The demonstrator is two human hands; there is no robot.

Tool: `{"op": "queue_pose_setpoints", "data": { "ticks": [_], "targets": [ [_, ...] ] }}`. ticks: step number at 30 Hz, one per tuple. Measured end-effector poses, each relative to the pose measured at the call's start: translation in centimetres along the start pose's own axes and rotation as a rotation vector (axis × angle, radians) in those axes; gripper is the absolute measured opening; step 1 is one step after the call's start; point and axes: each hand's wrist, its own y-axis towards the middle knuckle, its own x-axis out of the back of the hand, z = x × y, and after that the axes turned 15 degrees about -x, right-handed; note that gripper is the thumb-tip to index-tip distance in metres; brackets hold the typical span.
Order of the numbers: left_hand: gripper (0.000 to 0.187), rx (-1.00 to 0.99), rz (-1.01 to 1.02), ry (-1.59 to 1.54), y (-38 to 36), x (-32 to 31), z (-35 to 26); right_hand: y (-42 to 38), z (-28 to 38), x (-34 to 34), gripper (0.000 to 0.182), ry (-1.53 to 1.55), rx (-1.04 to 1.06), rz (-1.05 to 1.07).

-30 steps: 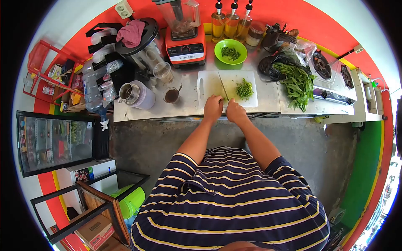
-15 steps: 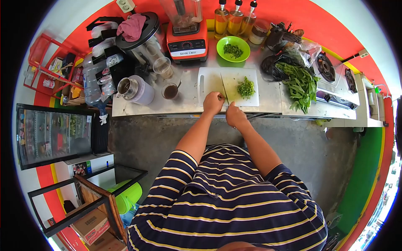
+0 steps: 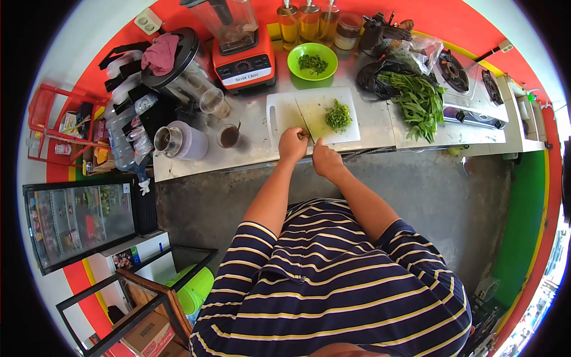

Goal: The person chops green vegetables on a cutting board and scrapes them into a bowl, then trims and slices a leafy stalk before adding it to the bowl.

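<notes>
A white cutting board [image 3: 285, 113] lies near the counter's front edge, with a pile of chopped greens [image 3: 338, 116] on its right half. My right hand [image 3: 326, 159] is closed round the handle of a knife [image 3: 304, 119], whose thin blade points up and left across the board. Beside the blade, at the board's front edge, my left hand [image 3: 294, 144] is closed; what its fingers hold, if anything, is too small to make out. Behind the board stands a green bowl [image 3: 292, 62] with cut greens inside.
At the left of the counter [image 3: 250, 149] stand a glass of dark liquid [image 3: 228, 136], a metal-topped jug [image 3: 189, 140] and a red blender [image 3: 244, 66]. Leafy stems [image 3: 419, 110] lie on the right, next to a stove [image 3: 470, 116]. Oil bottles [image 3: 309, 25] line the back.
The view has turned and shifted slightly, so the counter items appear higher and further left. Both hands stay at the board's front edge, the knife still in my right hand.
</notes>
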Motion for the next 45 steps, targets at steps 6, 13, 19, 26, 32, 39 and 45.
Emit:
{"op": "queue_pose_setpoints", "data": {
  "ticks": [6,13,19,26,32,39,45],
  "targets": [
    [0.015,-0.043,-0.005,-0.020,-0.2,0.1,0.4,0.7,1.3,2.2,0.025,0.003,-0.044,0.137],
    [0.013,-0.251,-0.189,0.076,-1.7,-0.4,0.2,0.6,0.7,0.6,0.027,0.024,0.011,0.029],
    [0.014,-0.383,-0.275,0.033,-2.8,-0.7,0.6,-0.3,0.5,0.5,0.026,0.024,-0.020,0.065],
    [0.017,-0.225,-0.285,-0.177,-2.5,-0.6,0.6,1.0,0.8,1.0,0.026,0.027,0.004,0.024],
    [0.016,-0.323,-0.298,-0.090,-2.5,-1.0,1.2,-1.0,0.4,0.2,0.024,0.036,-0.004,0.022],
    [0.015,-0.395,-0.317,-0.048,-2.6,-1.0,1.6,0.2,1.0,1.9,0.027,0.036,-0.008,0.083],
    [0.014,-0.424,-0.341,-0.040,-2.7,-1.1,1.4,-0.8,0.2,-0.1,0.030,-0.001,-0.009,0.043]
  ]
}}
